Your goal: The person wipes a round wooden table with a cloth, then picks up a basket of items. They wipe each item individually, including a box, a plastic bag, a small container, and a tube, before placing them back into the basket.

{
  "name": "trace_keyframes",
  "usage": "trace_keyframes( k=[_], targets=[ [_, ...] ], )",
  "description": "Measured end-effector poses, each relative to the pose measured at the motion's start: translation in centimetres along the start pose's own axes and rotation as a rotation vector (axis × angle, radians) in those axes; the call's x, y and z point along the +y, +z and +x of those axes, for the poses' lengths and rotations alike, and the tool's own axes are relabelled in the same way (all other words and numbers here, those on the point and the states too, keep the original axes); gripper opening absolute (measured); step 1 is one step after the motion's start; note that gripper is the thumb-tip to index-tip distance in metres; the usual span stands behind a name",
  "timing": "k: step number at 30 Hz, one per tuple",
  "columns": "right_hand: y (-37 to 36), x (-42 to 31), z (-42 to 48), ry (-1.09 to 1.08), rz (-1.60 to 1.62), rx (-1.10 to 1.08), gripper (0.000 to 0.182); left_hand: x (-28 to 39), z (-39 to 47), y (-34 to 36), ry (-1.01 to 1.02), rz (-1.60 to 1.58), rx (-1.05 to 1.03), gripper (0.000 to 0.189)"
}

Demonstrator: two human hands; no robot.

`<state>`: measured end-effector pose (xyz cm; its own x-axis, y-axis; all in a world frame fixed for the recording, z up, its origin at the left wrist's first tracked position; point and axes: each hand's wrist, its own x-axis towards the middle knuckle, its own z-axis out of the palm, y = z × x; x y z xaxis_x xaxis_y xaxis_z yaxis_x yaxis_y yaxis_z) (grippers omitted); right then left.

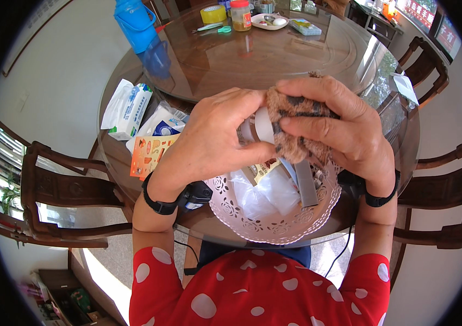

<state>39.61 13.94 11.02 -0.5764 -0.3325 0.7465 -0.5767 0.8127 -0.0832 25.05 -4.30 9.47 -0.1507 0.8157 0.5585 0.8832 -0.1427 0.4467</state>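
My left hand point(210, 130) grips a white rounded object point(263, 126), perhaps a jar or a cup; my fingers and a cloth hide much of it. Against its right end, my right hand point(345, 122) presses a fuzzy brown cloth point(292, 146) with dark patches. Both hands are raised over a pink openwork plastic basket point(231, 228) with a scalloped rim. Inside the basket lie clear plastic bags point(261, 199), a yellowish packet point(264, 169) and a grey strip-shaped object point(307, 185).
Left on the round glass-topped table point(218, 69) are a tissue pack point(127, 118) and an orange printed packet point(147, 153). A blue thermos point(133, 26), yellow tape roll point(213, 14), red-lidded jar point(240, 16) and small dish point(269, 25) stand farther back. Wooden chairs point(68, 187) flank the table.
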Motion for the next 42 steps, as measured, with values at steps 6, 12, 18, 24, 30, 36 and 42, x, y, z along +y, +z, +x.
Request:
trace_keyframes(
  k=[6,12,18,24,30,36,42],
  targets=[
    [-0.1,0.3,-0.1,0.011,-0.01,0.004,0.027,-0.3,0.0,0.1,0.077,0.02,0.005,0.056],
    [0.0,0.7,0.0,0.03,-0.08,0.034,0.026,0.3,0.1,-0.9,0.048,0.058,-0.087,0.057],
    [-1.1,1.4,-0.2,0.148,-0.11,0.072,0.032,-0.7,-0.2,-0.9,-0.137,-0.59,0.055,0.071],
    [-0.8,1.0,0.0,0.179,-0.075,0.148,0.031,-1.8,0.1,-0.6,-0.172,-0.952,0.105,0.076],
    [-0.5,-0.4,0.1,0.071,-0.065,0.171,0.034,-1.1,0.2,0.2,-0.13,-0.834,0.071,0.065],
    [0.5,-2.4,0.3,0.07,-0.051,0.114,0.034,0.0,-0.1,0.1,-0.133,-0.831,0.132,0.065],
    [0.6,-2.3,0.1,0.109,0.137,0.057,0.035,-0.2,-0.1,-0.5,-0.188,-0.851,0.247,0.075]
  ],
)
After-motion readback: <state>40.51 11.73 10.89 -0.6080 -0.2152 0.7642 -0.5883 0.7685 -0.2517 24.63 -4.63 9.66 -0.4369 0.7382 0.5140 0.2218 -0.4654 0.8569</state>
